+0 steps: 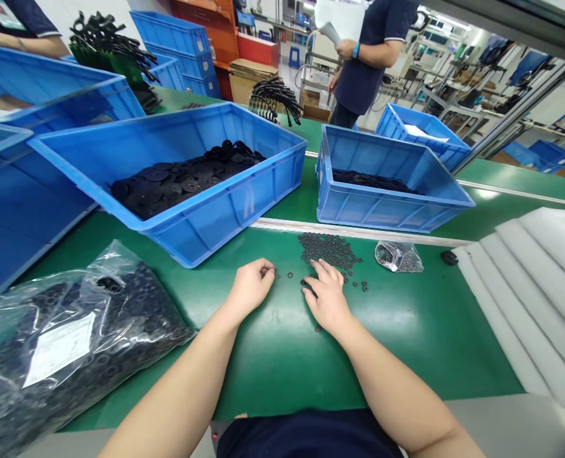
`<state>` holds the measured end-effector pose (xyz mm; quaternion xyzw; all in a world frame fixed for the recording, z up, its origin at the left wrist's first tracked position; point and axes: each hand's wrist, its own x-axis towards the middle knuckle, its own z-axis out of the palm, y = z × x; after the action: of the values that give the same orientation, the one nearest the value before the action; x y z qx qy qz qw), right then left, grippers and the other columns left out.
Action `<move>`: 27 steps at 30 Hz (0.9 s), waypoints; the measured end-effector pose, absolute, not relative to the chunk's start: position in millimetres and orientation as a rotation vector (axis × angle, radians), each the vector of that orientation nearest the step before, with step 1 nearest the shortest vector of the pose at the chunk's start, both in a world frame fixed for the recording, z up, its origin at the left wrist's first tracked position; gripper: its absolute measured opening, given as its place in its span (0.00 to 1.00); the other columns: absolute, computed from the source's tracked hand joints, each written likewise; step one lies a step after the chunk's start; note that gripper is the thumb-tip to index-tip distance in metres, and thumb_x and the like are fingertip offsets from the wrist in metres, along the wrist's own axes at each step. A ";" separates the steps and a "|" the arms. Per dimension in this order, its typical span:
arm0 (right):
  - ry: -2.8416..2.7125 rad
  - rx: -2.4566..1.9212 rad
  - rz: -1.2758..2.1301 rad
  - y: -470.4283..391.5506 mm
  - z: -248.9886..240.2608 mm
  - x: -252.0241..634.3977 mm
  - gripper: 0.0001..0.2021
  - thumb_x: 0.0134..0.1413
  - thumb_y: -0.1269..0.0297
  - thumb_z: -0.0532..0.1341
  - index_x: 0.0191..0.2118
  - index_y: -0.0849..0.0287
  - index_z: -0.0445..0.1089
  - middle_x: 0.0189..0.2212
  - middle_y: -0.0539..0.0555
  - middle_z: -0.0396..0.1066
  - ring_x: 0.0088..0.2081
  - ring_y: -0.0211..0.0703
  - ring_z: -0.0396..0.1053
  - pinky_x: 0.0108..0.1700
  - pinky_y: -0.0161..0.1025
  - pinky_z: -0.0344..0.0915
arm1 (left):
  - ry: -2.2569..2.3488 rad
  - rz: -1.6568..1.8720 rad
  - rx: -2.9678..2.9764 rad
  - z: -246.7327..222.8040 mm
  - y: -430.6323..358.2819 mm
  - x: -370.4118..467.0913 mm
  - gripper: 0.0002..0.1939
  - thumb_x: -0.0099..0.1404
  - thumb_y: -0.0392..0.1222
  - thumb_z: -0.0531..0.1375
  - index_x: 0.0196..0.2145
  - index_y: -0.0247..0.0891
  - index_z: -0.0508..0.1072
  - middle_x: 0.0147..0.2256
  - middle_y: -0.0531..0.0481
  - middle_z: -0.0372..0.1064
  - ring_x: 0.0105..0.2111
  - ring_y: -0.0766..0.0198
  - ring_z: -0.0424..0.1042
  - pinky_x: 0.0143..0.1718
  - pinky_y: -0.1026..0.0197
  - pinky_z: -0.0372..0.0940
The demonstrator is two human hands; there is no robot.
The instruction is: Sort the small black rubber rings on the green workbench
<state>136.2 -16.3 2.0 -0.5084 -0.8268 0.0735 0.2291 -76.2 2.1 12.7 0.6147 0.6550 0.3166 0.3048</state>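
Note:
A pile of small black rings point(327, 249) lies on the green tabletop, with several strays about it. My right hand point(327, 296) rests palm down at the pile's near edge, its fingers apart and touching some of the rings. Left of it, my left hand point(252, 286) is closed, thumb against curled fingers; what they hold, if anything, is hidden. One loose ring point(290, 275) lies between the two hands. To the right of the pile sits a small clear bag point(399, 257) with tiny parts inside.
A large clear bag of black rings point(120, 331) lies at the left. Behind stand a blue bin point(206, 222) of black discs and another blue bin point(387, 207) with dark parts. White foam sheets point(516, 286) lean at the right. A person point(366, 70) stands beyond the bench.

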 end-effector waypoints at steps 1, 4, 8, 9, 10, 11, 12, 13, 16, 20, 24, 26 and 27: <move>-2.288 -1.396 0.187 -18.3 3.1 136.6 0.10 0.59 0.67 0.61 0.43 0.57 0.78 0.62 0.62 0.63 0.65 0.60 0.54 0.63 0.62 0.52 | 1.719 0.831 1.623 13.4 2.5 -77.6 0.07 0.59 0.40 0.56 0.31 0.39 0.74 0.26 0.50 0.73 0.28 0.60 0.71 0.34 0.60 0.61; -2.332 -1.397 0.136 -22.4 6.9 136.7 0.11 0.60 0.66 0.61 0.46 0.57 0.78 0.64 0.64 0.60 0.66 0.62 0.53 0.63 0.63 0.52 | 1.675 0.777 1.697 14.6 2.7 -80.0 0.06 0.57 0.41 0.61 0.33 0.39 0.75 0.26 0.52 0.72 0.28 0.60 0.70 0.34 0.60 0.62; -2.410 -1.441 0.101 -24.8 10.7 135.3 0.13 0.60 0.66 0.62 0.49 0.59 0.77 0.66 0.67 0.57 0.68 0.65 0.50 0.64 0.65 0.50 | 1.647 0.727 1.849 11.8 2.4 -80.4 0.07 0.56 0.40 0.64 0.35 0.39 0.75 0.27 0.51 0.70 0.31 0.59 0.70 0.36 0.59 0.61; -2.434 -1.456 0.094 -25.4 11.6 134.7 0.14 0.60 0.66 0.62 0.50 0.60 0.77 0.66 0.67 0.56 0.68 0.65 0.49 0.64 0.66 0.50 | 1.644 0.723 1.880 10.6 2.4 -80.2 0.06 0.57 0.39 0.64 0.35 0.39 0.75 0.27 0.51 0.70 0.31 0.58 0.70 0.36 0.59 0.61; -2.457 -1.472 0.084 -26.2 12.5 134.0 0.14 0.60 0.65 0.62 0.51 0.60 0.76 0.66 0.67 0.55 0.68 0.66 0.48 0.64 0.66 0.49 | 1.644 0.721 1.906 9.5 2.4 -79.8 0.06 0.57 0.38 0.63 0.35 0.39 0.74 0.27 0.51 0.69 0.31 0.58 0.69 0.36 0.59 0.61; -2.479 -1.488 0.074 -27.1 13.6 133.0 0.15 0.61 0.65 0.62 0.51 0.60 0.76 0.67 0.67 0.55 0.68 0.66 0.48 0.65 0.66 0.48 | 1.648 0.718 1.928 8.6 2.4 -79.3 0.05 0.58 0.38 0.63 0.35 0.39 0.74 0.27 0.51 0.68 0.31 0.58 0.69 0.36 0.59 0.61; -2.501 -1.504 0.063 -28.2 15.0 131.8 0.15 0.61 0.64 0.62 0.52 0.61 0.75 0.67 0.67 0.54 0.68 0.66 0.48 0.65 0.66 0.47 | 1.655 0.716 1.945 8.0 2.2 -78.8 0.05 0.59 0.38 0.62 0.35 0.39 0.74 0.27 0.51 0.68 0.31 0.58 0.69 0.36 0.59 0.61; -2.521 -1.520 0.054 -29.4 16.5 130.5 0.16 0.61 0.63 0.62 0.53 0.61 0.75 0.67 0.67 0.53 0.68 0.67 0.47 0.65 0.67 0.47 | 1.664 0.712 1.959 7.7 1.9 -78.1 0.04 0.60 0.38 0.62 0.35 0.39 0.74 0.27 0.51 0.67 0.31 0.58 0.68 0.36 0.58 0.60; -2.568 -1.559 0.041 -32.6 21.3 126.0 0.18 0.62 0.62 0.62 0.54 0.64 0.73 0.67 0.69 0.53 0.69 0.67 0.46 0.65 0.67 0.45 | 1.688 0.697 1.977 8.1 0.6 -75.9 0.03 0.61 0.38 0.61 0.34 0.38 0.74 0.26 0.51 0.67 0.31 0.58 0.68 0.36 0.58 0.60; -2.554 -1.589 0.085 -34.1 23.3 122.8 0.18 0.61 0.62 0.62 0.54 0.65 0.73 0.67 0.70 0.52 0.69 0.67 0.45 0.65 0.67 0.44 | 1.684 0.706 1.980 6.6 -0.3 -71.7 0.03 0.60 0.39 0.61 0.32 0.38 0.74 0.24 0.53 0.65 0.29 0.60 0.67 0.33 0.60 0.58; -2.480 -1.571 0.168 -33.5 18.3 124.6 0.20 0.61 0.61 0.62 0.55 0.66 0.72 0.67 0.69 0.53 0.69 0.64 0.45 0.66 0.65 0.45 | 1.612 0.836 1.938 0.3 1.3 -63.7 0.06 0.62 0.42 0.61 0.33 0.39 0.76 0.22 0.55 0.64 0.26 0.63 0.65 0.31 0.62 0.58; -2.442 -1.556 0.177 -33.1 15.7 126.3 0.20 0.61 0.60 0.62 0.56 0.66 0.71 0.68 0.68 0.52 0.69 0.62 0.45 0.67 0.64 0.44 | 1.591 0.872 1.943 -2.6 2.8 -59.6 0.07 0.62 0.43 0.61 0.33 0.39 0.76 0.22 0.55 0.64 0.25 0.64 0.65 0.31 0.62 0.59; -2.422 -1.552 0.175 -32.8 14.9 127.2 0.20 0.61 0.60 0.62 0.56 0.65 0.71 0.68 0.67 0.52 0.70 0.62 0.45 0.67 0.63 0.43 | 1.590 0.874 1.954 -3.7 3.5 -57.9 0.07 0.61 0.43 0.61 0.33 0.39 0.76 0.22 0.55 0.63 0.25 0.64 0.65 0.31 0.62 0.59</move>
<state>127.2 -32.8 14.9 -0.5341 -0.8333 0.0602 0.1294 -57.9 3.5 -3.7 0.7122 0.5795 0.3185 0.2356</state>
